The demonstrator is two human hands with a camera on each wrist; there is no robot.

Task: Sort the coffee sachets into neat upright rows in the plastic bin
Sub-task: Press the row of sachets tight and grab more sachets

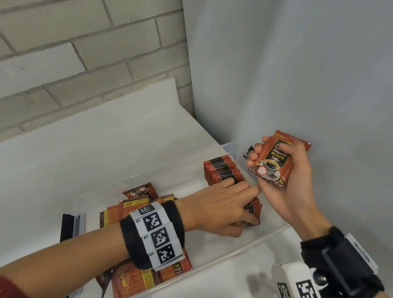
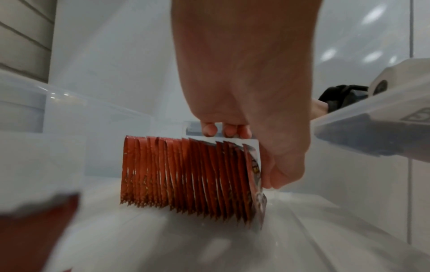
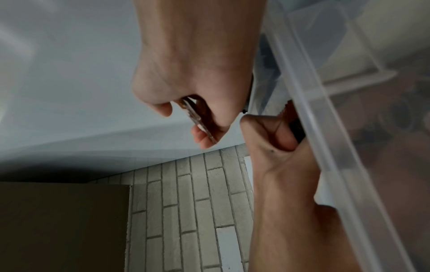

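Left grip (image 1: 230,202) clamped on upright sachet row (image 1: 224,172) in bin (image 1: 268,237); right grip (image 1: 285,172) around loose sachets (image 1: 272,163) above.

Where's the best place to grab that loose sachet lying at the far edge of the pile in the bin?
Pinch the loose sachet at its raised far edge, coming from above: it lies flat on the pile, so only the edges offer a grip.

Left hand (image 2: 246,103) grips near end of upright row of red foil coffee sachets (image 2: 186,176) standing on clear plastic bin (image 2: 302,239) floor.
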